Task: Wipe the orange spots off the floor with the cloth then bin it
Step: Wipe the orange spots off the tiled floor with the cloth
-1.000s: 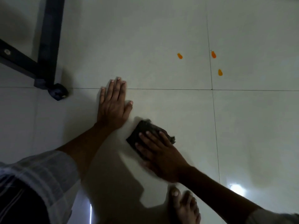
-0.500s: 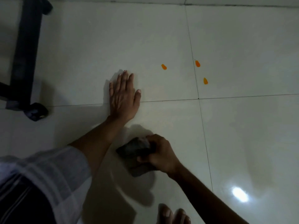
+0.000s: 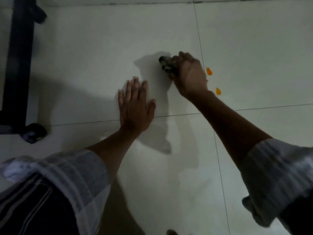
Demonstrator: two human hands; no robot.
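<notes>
My right hand point(image 3: 189, 77) is closed around a dark bunched cloth point(image 3: 166, 66) and holds it down on the white tiled floor point(image 3: 101, 56). Only the cloth's left end sticks out past the fingers. Two orange spots show just right of that hand: one point(image 3: 209, 71) beside the knuckles, another point(image 3: 218, 91) lower, near the wrist. A third spot seen earlier is out of sight, where the hand and cloth are now. My left hand point(image 3: 135, 106) lies flat on the floor, fingers spread, a little to the left of and nearer than the cloth.
A black metal frame point(image 3: 18, 65) with a castor wheel point(image 3: 33, 133) stands at the left. Another wheel point(image 3: 39, 15) sits at the top left. A wall base point(image 3: 152, 1) runs along the top. Toes point(image 3: 171, 232) peek in at the bottom edge.
My right hand has carried the cloth forward and to the right, from beside my left wrist up to the orange spots. The leftmost spot is no longer visible. My left hand stays planted.
</notes>
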